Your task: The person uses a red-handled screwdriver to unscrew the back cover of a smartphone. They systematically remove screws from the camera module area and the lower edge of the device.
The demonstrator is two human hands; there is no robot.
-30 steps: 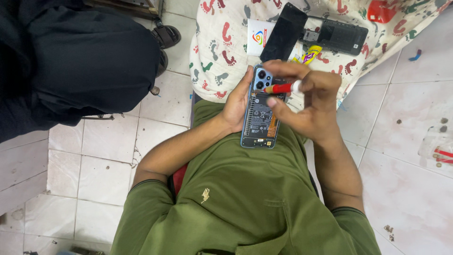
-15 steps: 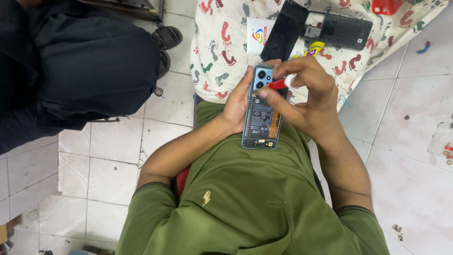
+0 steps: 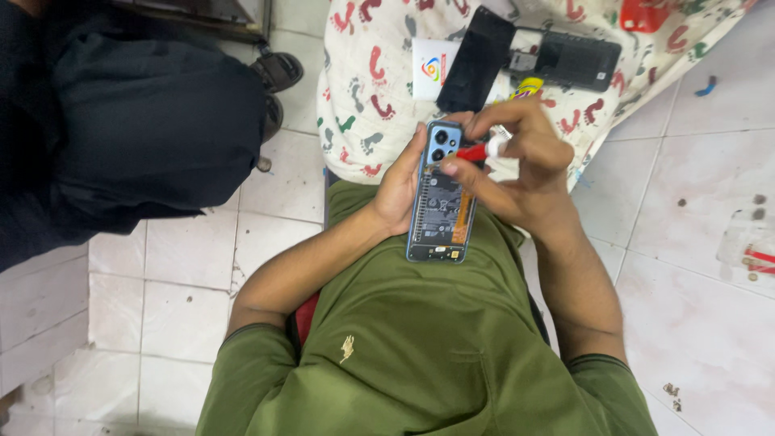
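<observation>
Phone (image 3: pixel 441 202) opened, back up, gripped in left hand (image 3: pixel 401 184) | right hand (image 3: pixel 517 165) pinches red screwdriver (image 3: pixel 476 151) at phone's far end | footprint cloth (image 3: pixel 371 73) beyond

Even, soft indoor light, faint shadows, no glare; sharp throughout, slight edge distortion.

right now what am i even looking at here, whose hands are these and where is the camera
The camera sits on a person's head and looks straight down, so the green shirt and both arms are their own. The left hand cradles an opened blue phone with its back cover off and the insides showing. The right hand pinches a small red tool near the phone's camera end. Ahead lies a footprint-patterned cloth with a black phone part and a dark panel on it. The dark clothing at the left is another person.
</observation>
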